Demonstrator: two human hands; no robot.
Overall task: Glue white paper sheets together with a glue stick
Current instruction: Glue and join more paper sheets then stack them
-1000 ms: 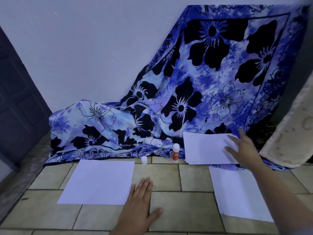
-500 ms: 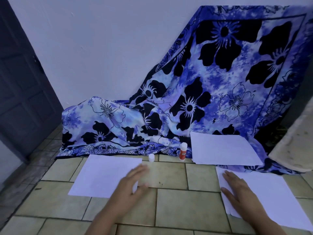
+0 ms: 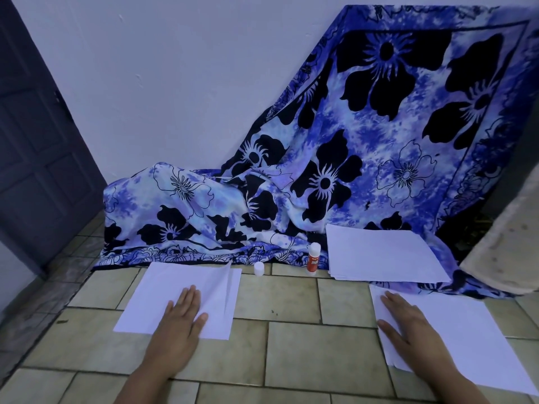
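A white paper sheet [image 3: 163,290] lies on the tiled floor at the left; its right part bulges up in a ridge. My left hand [image 3: 182,319] lies flat on it with straight fingers. Another white sheet [image 3: 472,333] lies at the right, and my right hand [image 3: 408,325] rests flat on its left part. Between them, further back, the glue stick [image 3: 313,258] stands upright with a red label and no cap. Its white cap [image 3: 259,269] stands on the floor to its left. A stack of white sheets [image 3: 382,253] sits behind the right sheet.
A blue and black flowered cloth [image 3: 364,158] hangs down the wall and spreads onto the floor under the stack. A dark door [image 3: 35,147] is at the left. A beige mat or cushion [image 3: 507,243] leans at the right edge. Tiled floor [image 3: 306,345] lies between my hands.
My right hand came back from the stack and settled on the right sheet. My left hand moved from the bare floor onto the left sheet, which now bulges at its right side.
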